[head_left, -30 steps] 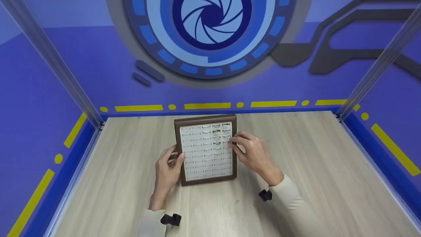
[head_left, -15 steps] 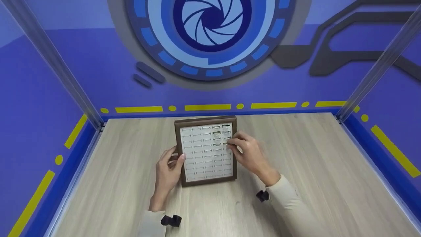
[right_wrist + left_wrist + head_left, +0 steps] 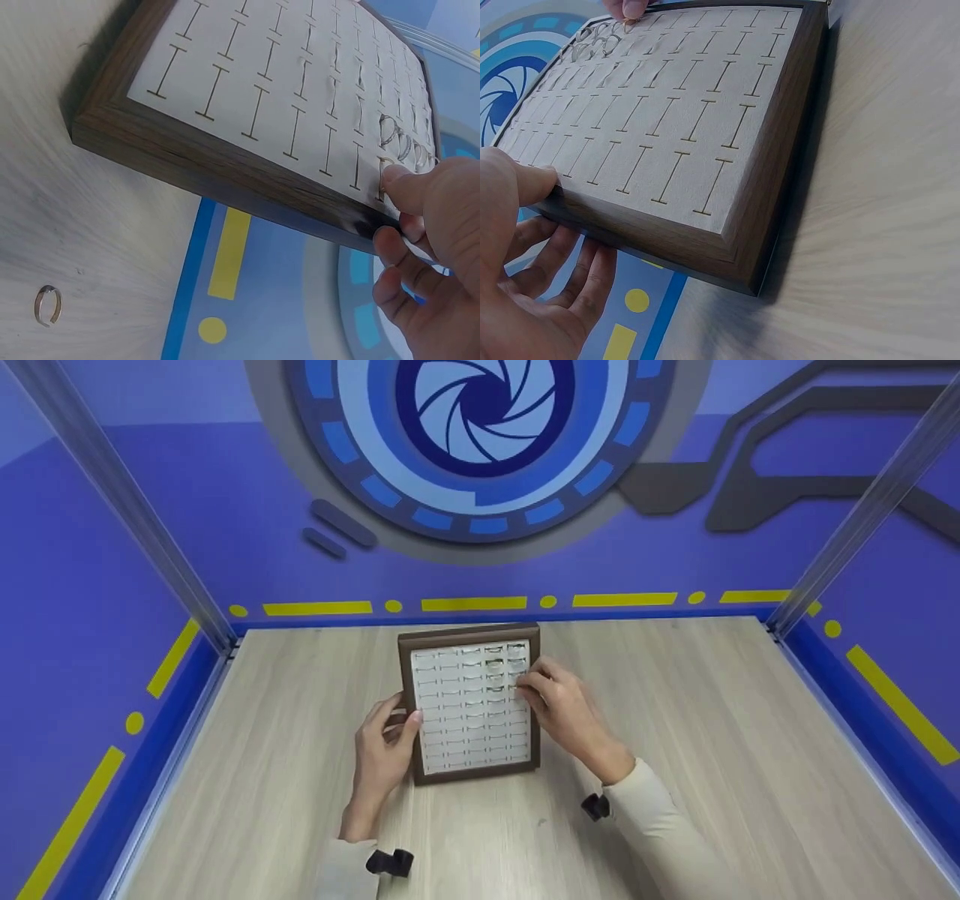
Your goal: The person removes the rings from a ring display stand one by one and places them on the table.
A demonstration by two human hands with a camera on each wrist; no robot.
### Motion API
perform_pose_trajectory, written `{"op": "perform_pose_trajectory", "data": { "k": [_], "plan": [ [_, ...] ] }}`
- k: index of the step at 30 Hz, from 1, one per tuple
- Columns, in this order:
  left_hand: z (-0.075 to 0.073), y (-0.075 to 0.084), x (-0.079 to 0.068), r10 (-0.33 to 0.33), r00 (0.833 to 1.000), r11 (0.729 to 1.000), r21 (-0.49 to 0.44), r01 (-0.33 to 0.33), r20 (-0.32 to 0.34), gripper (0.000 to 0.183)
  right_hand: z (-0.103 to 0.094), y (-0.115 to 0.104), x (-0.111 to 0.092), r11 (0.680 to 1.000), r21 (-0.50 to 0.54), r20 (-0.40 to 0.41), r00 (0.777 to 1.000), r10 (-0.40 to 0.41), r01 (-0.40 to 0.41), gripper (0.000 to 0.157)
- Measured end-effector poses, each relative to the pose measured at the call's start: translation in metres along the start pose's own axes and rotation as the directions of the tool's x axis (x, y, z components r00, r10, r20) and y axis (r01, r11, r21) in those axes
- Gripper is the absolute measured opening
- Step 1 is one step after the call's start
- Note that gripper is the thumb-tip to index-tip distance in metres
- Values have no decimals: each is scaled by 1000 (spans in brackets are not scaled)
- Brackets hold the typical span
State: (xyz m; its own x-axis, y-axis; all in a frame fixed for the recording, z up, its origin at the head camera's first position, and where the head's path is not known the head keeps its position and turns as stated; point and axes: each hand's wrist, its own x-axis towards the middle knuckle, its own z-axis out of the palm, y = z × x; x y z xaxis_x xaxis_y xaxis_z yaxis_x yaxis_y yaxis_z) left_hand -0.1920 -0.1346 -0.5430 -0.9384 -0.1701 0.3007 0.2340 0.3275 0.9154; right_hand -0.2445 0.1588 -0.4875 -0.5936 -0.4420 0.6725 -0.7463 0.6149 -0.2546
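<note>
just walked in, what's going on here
A person's left hand grips a tilted, rectangular, white-faced, brown-framed ring display; the right hand holds a thin gold-coloured metal ring against it. Other metal rings sit nearby in the display, and a loose metal ring lies on the pale wooden table.

The brown wood-grain display frame (image 3: 480,775) is standing on its short edge, tilting back. Its white panel (image 3: 474,739) is presenting rows of I-shaped slots (image 3: 629,171). Metal rings (image 3: 493,663) are occupying the upper right. One gold-toned ring (image 3: 628,25) is meeting the panel just below, apparently at a slot.
</note>
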Motion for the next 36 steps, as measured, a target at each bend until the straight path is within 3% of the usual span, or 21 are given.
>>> {"op": "perform_pose_trajectory", "data": {
  "k": [11, 27, 36],
  "plan": [
    [0, 0, -1, -16, 1000, 1000, 10, 16, 5, 45, 1, -1, 0, 1000, 0, 21, 999, -31, 31, 4],
    [0, -2, -1, 22, 1000, 1000, 16, -23, 4, 43, -14, -2, 2, 998, 59, 153, 988, 5, -15, 9],
    [1, -2, -1, 18, 1000, 999, 30, -18, 3, 42, -18, 0, -1, 996, 91, 158, 987, -36, 21, 10]
  ]
}}
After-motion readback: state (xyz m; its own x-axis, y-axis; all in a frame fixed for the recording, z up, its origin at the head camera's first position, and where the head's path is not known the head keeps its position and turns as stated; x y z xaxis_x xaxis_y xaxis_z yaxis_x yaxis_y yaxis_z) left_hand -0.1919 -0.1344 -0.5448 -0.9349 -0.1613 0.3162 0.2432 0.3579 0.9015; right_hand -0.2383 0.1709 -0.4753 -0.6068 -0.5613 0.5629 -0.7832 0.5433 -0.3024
